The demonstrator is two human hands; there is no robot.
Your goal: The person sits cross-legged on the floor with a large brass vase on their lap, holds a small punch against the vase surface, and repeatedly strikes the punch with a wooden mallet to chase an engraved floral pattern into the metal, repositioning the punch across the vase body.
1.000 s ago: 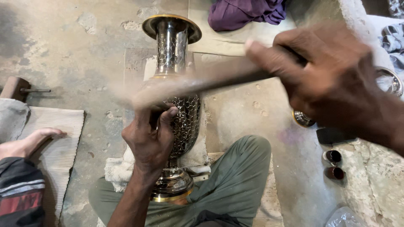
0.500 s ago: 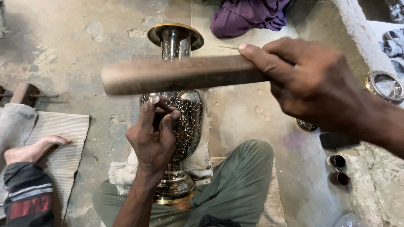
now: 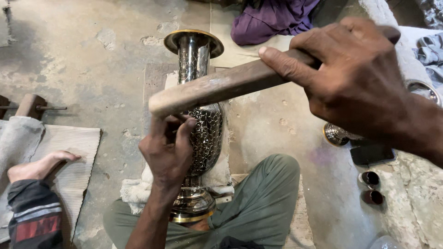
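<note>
A tall patterned metal vase (image 3: 208,138) with a gold-rimmed mouth lies along a white cloth (image 3: 136,189) between my green-trousered legs. My left hand (image 3: 167,152) rests on its belly with the fingertips bunched together. Whatever they pinch is hidden under the stick. My right hand (image 3: 355,78) grips a thick brown wooden stick (image 3: 217,87). The stick slants down to the left, and its blunt end hangs just above my left fingers.
Another person's bare foot (image 3: 39,166) and dark trouser leg lie on a ribbed mat (image 3: 76,152) at the left, with a wooden-handled tool (image 3: 30,105) beyond. A purple cloth (image 3: 272,18) lies at the top. A metal piece (image 3: 334,134), a dark flat object (image 3: 369,153) and two small cups (image 3: 369,177) sit at the right.
The stick was low and blurred by my left hand, then rose level above the vase. Now its free end has tipped down towards my left fingers. My left hand stayed on the vase.
</note>
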